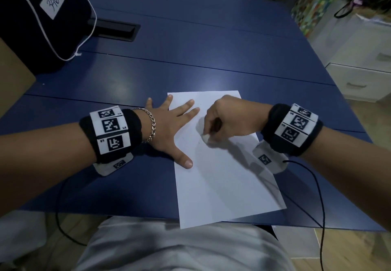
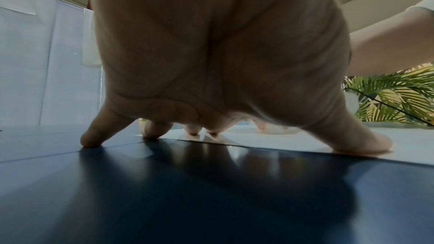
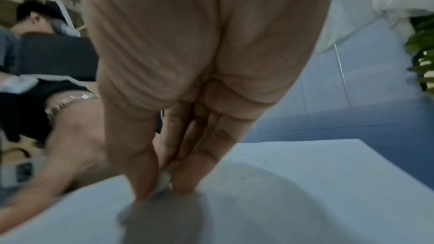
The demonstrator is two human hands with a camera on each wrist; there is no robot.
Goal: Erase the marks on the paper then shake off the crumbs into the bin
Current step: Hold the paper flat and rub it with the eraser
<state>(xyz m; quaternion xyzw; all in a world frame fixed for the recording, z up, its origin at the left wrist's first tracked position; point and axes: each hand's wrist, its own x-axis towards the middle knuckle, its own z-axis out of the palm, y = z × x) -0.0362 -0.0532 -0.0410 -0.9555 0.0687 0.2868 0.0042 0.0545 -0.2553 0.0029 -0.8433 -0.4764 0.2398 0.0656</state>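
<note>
White sheet: the paper (image 1: 222,175) lies flat on the blue table (image 1: 190,59), its near end hanging just over the table's front edge.
Marks: a few faint dark specks show on the sheet near the eraser; too small to read.
Eraser: a small white eraser (image 1: 205,138) touches the upper half of the paper, pinched at its top.
Right hand: the right hand (image 1: 230,118) has its fingers curled down, thumb and fingertips (image 3: 185,183) closed narrowly round the eraser, seen white between them in the right wrist view.
Left hand: the left hand (image 1: 169,127) lies palm down with fingers spread wide and straight; the thumb and the middle fingers press on the paper's left edge, the little finger (image 2: 94,136) rests on bare table beside it.
Left wrist: a silver chain bracelet (image 1: 151,125) sits just ahead of the marker band.
Far left corner: a dark bag (image 1: 42,16) with a white label stands on the table, well apart from the paper.
Bin: cannot tell where it is.
</note>
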